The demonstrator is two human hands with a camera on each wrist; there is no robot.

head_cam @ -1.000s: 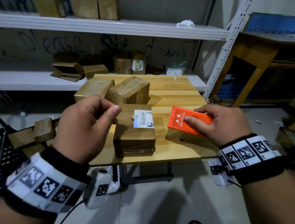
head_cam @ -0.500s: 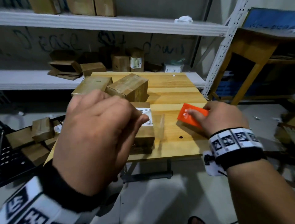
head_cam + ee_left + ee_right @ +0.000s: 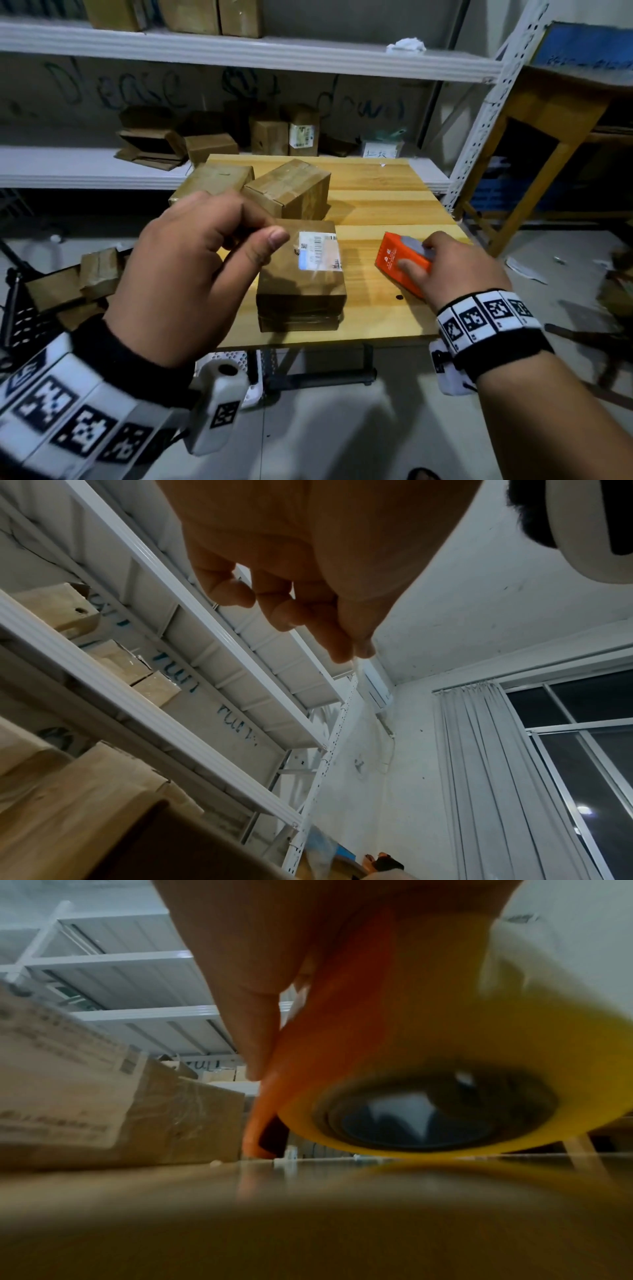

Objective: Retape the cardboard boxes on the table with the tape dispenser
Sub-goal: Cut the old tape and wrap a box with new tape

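The tape dispenser (image 3: 402, 263) is gripped by the right hand (image 3: 455, 270) and kept low on the table (image 3: 387, 202), just right of the labelled cardboard box (image 3: 301, 277); in the right wrist view its yellow tape roll (image 3: 445, 1074) sits almost on the wood. This placement presumably anchors the roll while a strip is drawn off. The left hand (image 3: 191, 284) is raised above the box's left side, thumb and forefinger pinched together — a faint clear tape strip (image 3: 322, 253) appears stretched from that pinch toward the dispenser, though it is too transparent to confirm. The other fingers are curled under. Two more boxes (image 3: 291, 192) lie behind, touching each other. Right wrist is low and level — fingers wrapped over the dispenser's orange body.
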